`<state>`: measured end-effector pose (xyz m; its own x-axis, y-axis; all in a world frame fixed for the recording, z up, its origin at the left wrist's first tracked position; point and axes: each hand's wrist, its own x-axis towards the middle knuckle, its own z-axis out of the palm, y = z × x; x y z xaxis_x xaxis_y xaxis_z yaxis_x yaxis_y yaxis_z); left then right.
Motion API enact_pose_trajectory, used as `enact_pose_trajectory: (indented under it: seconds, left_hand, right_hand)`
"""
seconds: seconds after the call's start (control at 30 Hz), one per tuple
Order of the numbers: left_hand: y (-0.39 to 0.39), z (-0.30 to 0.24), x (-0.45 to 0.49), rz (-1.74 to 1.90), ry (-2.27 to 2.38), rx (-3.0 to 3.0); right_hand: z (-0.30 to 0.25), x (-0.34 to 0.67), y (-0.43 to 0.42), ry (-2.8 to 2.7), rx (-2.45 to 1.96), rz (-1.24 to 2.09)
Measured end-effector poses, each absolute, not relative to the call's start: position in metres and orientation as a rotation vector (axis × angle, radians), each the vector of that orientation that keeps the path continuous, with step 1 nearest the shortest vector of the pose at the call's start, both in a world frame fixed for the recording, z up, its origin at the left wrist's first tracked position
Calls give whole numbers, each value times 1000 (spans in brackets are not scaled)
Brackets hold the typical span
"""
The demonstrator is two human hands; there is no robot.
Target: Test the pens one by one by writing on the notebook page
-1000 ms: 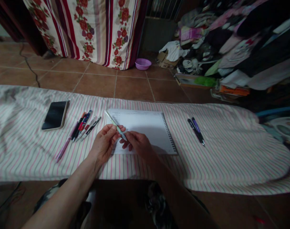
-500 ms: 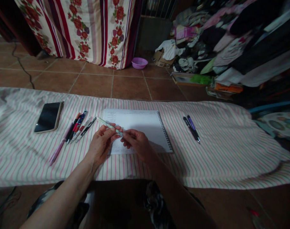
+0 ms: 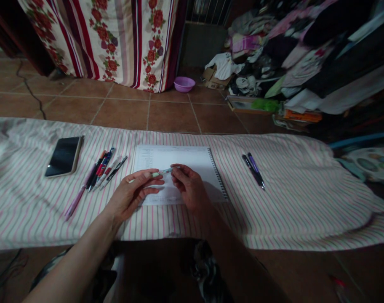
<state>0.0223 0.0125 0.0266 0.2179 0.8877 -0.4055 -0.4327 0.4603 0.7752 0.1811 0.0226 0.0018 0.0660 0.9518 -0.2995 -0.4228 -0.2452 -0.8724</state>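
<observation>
A pale green pen (image 3: 162,171) lies almost level between both my hands, just above a white spiral notebook (image 3: 192,162) on the striped cloth. My left hand (image 3: 132,194) pinches the pen's left part with thumb and fingers. My right hand (image 3: 190,188) pinches its right end with the fingertips. Both hands rest over the notebook's near left corner.
A bunch of several pens (image 3: 105,167) and a pink pen (image 3: 74,202) lie left of the notebook, with a dark phone (image 3: 63,156) further left. Two dark pens (image 3: 253,169) lie to the right. Beyond the cloth (image 3: 305,198) are floor tiles, a purple bowl (image 3: 184,83) and piled clothes.
The pen has turned from slanting up-left to nearly level. My right hand has slid to the pen's right end and my left hand has dropped lower.
</observation>
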Motion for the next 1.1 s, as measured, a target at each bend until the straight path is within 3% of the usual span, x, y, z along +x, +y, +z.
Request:
enact_pose_trajectory:
  seconds: [0.27, 0.57, 1.1]
  left_hand:
    - [14, 10, 16, 852, 1250, 1053]
    - [8, 3, 18, 593, 1519, 2093]
    - [0, -2, 30, 377, 1734, 2526]
  right_hand:
    - [-2, 182, 20, -953, -1204, 1404]
    - [-5, 177, 19, -929, -1200, 1438]
    - [-8, 174, 20, -740, -1265, 1378]
